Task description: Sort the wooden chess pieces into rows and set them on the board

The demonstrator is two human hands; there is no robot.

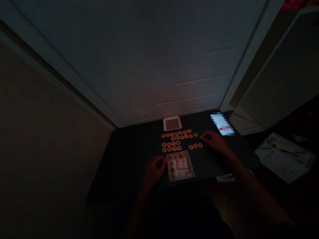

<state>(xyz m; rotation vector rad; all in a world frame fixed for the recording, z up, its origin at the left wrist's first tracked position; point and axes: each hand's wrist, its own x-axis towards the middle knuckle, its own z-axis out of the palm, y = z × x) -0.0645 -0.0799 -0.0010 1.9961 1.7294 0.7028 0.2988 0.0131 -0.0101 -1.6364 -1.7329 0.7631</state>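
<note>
The scene is dim. My left hand [154,168] is closed at the left edge of a shallow clear box [192,171], thumb and finger together on its rim near the upper left corner. Round xiangqi pieces [180,156] lie inside the box along its top and left sides, over a red-and-white printed base. My right hand [211,139] is pinched around a small xiangqi piece [201,137], mostly hidden by the fingertips, at the right end of the loose rows. Other loose xiangqi pieces [174,143] lie flat in rows between the box and the wall side.
A dark table [119,159] stands against a pale panel [159,99] with raised hearts. A white-rimmed lid or tray [172,123] lies at the back. At the back right glows a phone [222,124]. A white carton [284,157] is beyond the table's right side.
</note>
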